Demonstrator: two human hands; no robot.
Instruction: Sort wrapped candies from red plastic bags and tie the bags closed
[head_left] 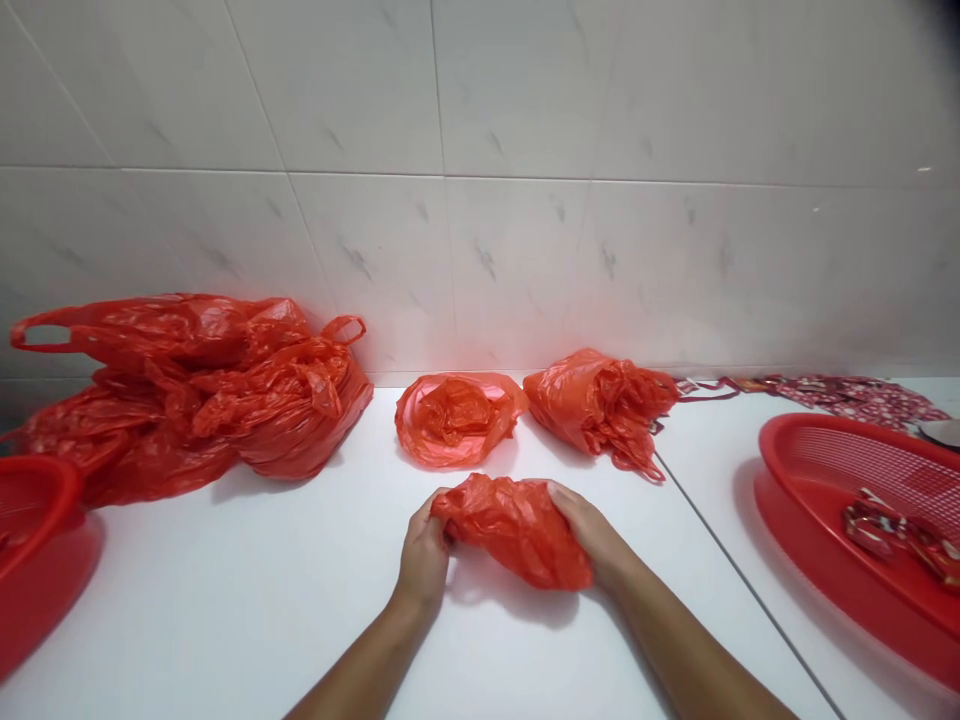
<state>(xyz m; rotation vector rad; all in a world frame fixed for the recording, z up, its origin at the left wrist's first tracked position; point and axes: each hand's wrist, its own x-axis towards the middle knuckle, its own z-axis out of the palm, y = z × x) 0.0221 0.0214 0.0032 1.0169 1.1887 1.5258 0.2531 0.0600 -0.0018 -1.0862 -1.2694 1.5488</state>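
A crumpled red plastic bag is held between my two hands, just above the white table. My left hand grips its left end, with the fingers partly hidden behind the plastic. On the right end, my right hand is closed on the same bag, its thumb on top. Just beyond my hands lies another red bag, spread in a round shape with its middle sunken. To the right of that one, a bunched red bag rests near the wall.
A large heap of red plastic bags leans by the wall at the left. Red baskets stand at the left edge and right edge; the right one holds small shiny wrapped pieces. Patterned red cloth lies behind it.
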